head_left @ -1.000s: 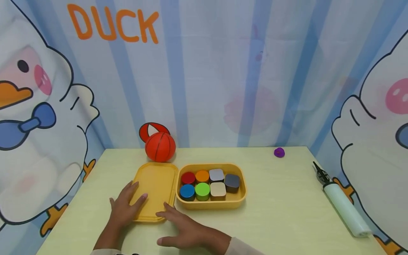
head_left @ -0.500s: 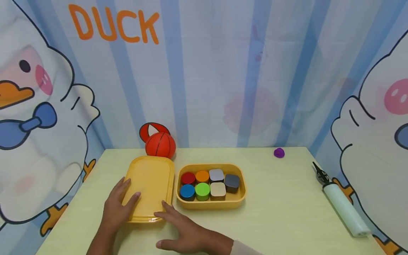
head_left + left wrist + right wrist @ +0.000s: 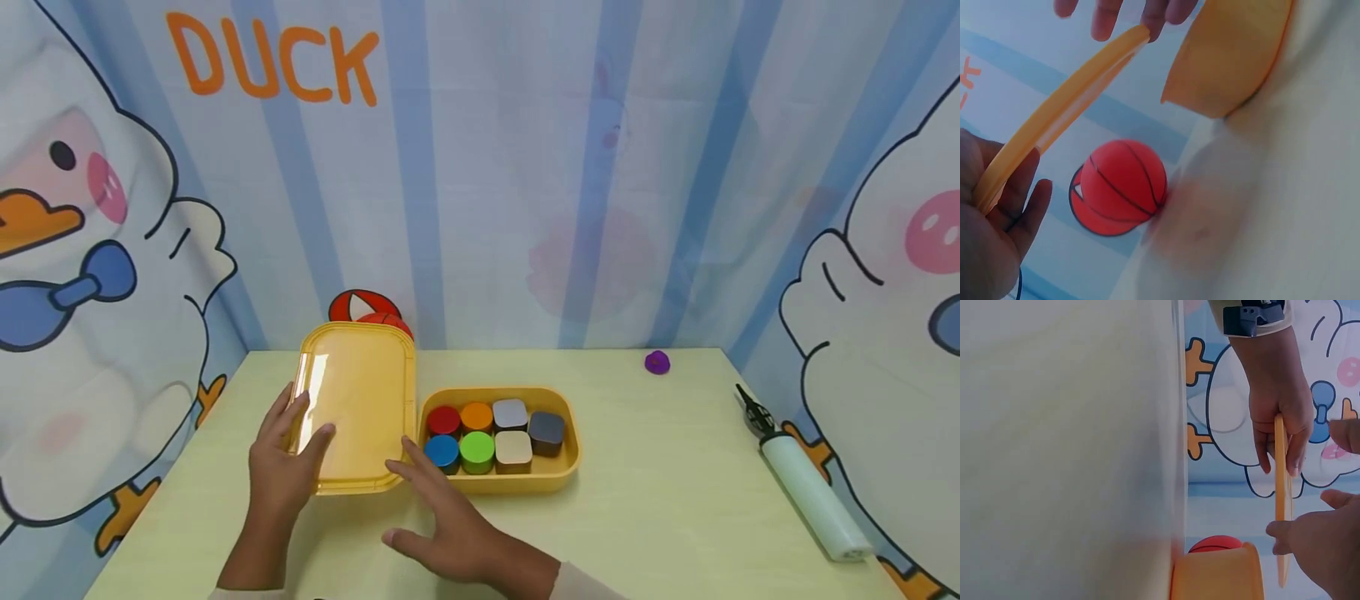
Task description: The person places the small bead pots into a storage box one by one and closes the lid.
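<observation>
A yellow lid (image 3: 360, 404) is lifted off the table, held by my left hand (image 3: 283, 458) at its left edge, thumb on top and fingers at the side. In the left wrist view the lid (image 3: 1054, 106) is edge-on, the left hand (image 3: 991, 212) gripping one end and right fingertips at the other. My right hand (image 3: 457, 521), fingers extended, touches the lid's lower right corner. To the right stands a yellow box (image 3: 566, 467) holding several round and square pieces, including a blue one (image 3: 441, 452), a green one (image 3: 477, 451) and a beige one (image 3: 513, 447).
Behind the lid a red ball (image 3: 1124, 178) sits near the table's back edge, mostly hidden in the head view. A small purple object (image 3: 657, 362) lies at the back right. A pale green cylinder with a black tip (image 3: 813, 496) lies along the right edge.
The lid has risen off the table, covering most of the red ball in the head view. Both hands have moved up with it. The yellow box has stayed put.
</observation>
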Available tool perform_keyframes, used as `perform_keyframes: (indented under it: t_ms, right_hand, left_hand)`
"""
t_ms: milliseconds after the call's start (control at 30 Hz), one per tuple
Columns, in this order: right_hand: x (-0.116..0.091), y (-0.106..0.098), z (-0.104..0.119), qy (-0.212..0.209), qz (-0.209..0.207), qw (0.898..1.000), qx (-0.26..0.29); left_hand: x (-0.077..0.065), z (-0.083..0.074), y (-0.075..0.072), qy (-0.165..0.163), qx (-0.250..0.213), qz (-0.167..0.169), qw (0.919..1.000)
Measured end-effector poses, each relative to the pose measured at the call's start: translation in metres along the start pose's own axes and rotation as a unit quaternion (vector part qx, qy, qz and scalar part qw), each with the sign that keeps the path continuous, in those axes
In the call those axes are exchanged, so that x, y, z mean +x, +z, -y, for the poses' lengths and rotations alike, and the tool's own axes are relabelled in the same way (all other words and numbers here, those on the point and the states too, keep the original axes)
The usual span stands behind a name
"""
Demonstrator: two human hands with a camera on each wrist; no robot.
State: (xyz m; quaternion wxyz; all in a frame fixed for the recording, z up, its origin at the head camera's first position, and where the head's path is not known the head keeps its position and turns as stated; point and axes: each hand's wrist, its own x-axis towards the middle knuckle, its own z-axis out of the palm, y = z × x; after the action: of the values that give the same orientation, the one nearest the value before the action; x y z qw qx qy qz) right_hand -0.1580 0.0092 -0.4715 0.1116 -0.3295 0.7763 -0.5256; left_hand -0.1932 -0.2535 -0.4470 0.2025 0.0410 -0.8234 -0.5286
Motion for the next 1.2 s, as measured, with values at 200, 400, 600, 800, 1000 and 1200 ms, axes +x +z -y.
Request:
perform_keyframes:
  t_ms: [200, 400, 600, 800, 1000, 1200]
  right_hand:
    - [0.005, -0.007, -0.004, -0.023, -0.083, 0.989, 0.122]
    - [0.009, -0.018, -0.008, -0.019, -0.153, 0.968, 0.2]
    - [0.011, -0.028, -0.015, -0.032, -0.231, 0.948, 0.219]
    - [0.011, -0.038, -0.02, -0.007, -0.301, 0.931, 0.205]
    - [0.006, -0.062, -0.018, 0.016, -0.289, 0.923, 0.253]
    - [-0.01, -0.108, -0.018, 0.027, -0.236, 0.928, 0.287]
  left_hand:
    - [-0.002, -0.013, 0.026, 0.022, -0.069, -0.043, 0.9964]
    - [-0.011, -0.023, 0.062, 0.04, -0.103, -0.099, 0.9889]
    - [-0.023, -0.034, 0.098, 0.063, -0.122, -0.114, 0.9839]
    - [-0.036, -0.043, 0.124, 0.071, -0.155, -0.116, 0.9785]
    - [-0.036, -0.05, 0.128, 0.054, -0.154, -0.085, 0.983]
    - [-0.017, -0.055, 0.113, 0.001, -0.198, 0.017, 0.98]
